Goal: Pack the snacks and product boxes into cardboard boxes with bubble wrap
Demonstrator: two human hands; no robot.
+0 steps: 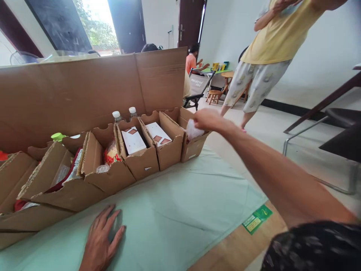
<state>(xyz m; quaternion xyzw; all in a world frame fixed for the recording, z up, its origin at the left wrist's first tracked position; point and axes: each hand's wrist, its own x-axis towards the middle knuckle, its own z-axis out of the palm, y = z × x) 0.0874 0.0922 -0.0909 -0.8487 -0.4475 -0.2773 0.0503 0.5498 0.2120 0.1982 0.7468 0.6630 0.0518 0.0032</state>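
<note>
My right hand [208,119] reaches out to the last cardboard box [194,148] on the right of the row. Its fingers are closed on a whitish, crumpled piece that looks like thin plastic or tissue [194,130], held at the box's opening. My left hand [102,238] lies on the pale green cloth [169,210] with its fingers spread, holding nothing. Beside the right-hand box, two boxes each contain a white carton [133,140] with brown diamond shapes. Another box holds a red and clear packet [113,152] and a clear plastic piece [102,168].
A tall cardboard panel [93,90] stands behind the boxes, with two white-capped bottles [116,115] before it. A green label [257,219] is on the wooden edge at the right. A person in a yellow shirt [278,34] stands beyond; a dark chair [342,131] is at right.
</note>
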